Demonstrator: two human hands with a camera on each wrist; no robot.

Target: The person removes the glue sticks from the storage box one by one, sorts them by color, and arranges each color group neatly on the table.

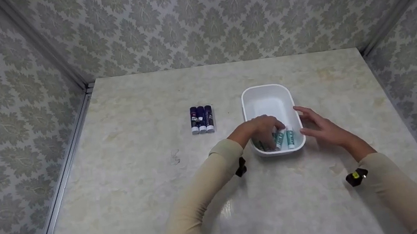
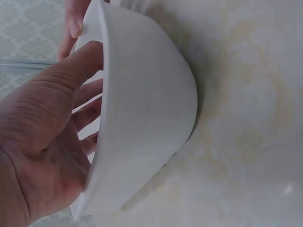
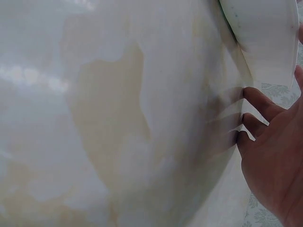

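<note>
A white plastic bin (image 1: 269,103) stands right of the middle of the table. My left hand (image 1: 264,128) reaches over its left rim, with fingers down among several white-and-green glue sticks (image 1: 290,139) at the near end. One tilted glue stick (image 1: 280,139) lies against those fingers. In the left wrist view the bin wall (image 2: 147,109) hides my fingertips, so a grip cannot be made out. My right hand (image 1: 324,130) touches the bin's right rim with its thumb and a finger. Its other fingers (image 3: 258,101) hang loosely outside the bin in the right wrist view.
Three dark blue glue sticks (image 1: 202,119) with white ends lie side by side, left of the bin. A faint squiggly mark (image 1: 174,157) shows on the marbled table (image 1: 132,202). Patterned wall panels (image 1: 199,25) enclose the table at the back and sides.
</note>
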